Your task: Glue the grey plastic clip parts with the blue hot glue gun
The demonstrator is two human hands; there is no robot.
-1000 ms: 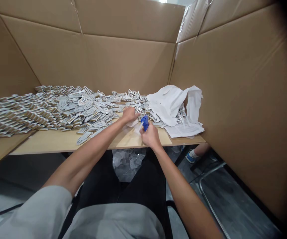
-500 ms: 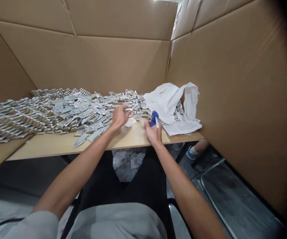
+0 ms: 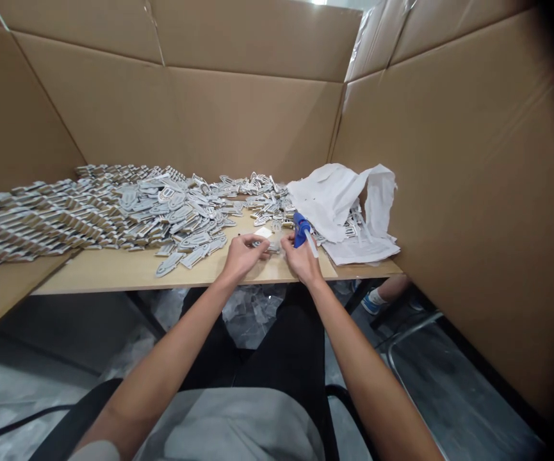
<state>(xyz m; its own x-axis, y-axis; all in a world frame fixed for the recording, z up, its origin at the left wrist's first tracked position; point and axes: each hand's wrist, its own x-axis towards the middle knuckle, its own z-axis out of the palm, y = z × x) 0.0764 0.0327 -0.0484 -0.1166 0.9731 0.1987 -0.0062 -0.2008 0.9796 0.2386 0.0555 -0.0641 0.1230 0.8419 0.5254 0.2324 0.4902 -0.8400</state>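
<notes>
My right hand (image 3: 300, 259) is closed around a blue glue gun (image 3: 300, 230) with a pale glue stick poking from its back, near the table's front edge. My left hand (image 3: 243, 255) sits just left of it, fingers pinched on a small grey flat piece (image 3: 260, 244). The two hands nearly touch over the wooden table (image 3: 127, 272). A small white slip (image 3: 263, 232) lies just beyond my fingers.
A big heap of grey and white flat pieces (image 3: 113, 208) covers the table's left and back. Crumpled white paper (image 3: 339, 198) lies at the right. Cardboard walls (image 3: 449, 166) enclose the table. Another person's foot (image 3: 375, 298) shows under the table's right end.
My left hand drew back from the heap toward the front edge with a small piece pinched in it. My right hand with the glue gun shifted slightly closer to it.
</notes>
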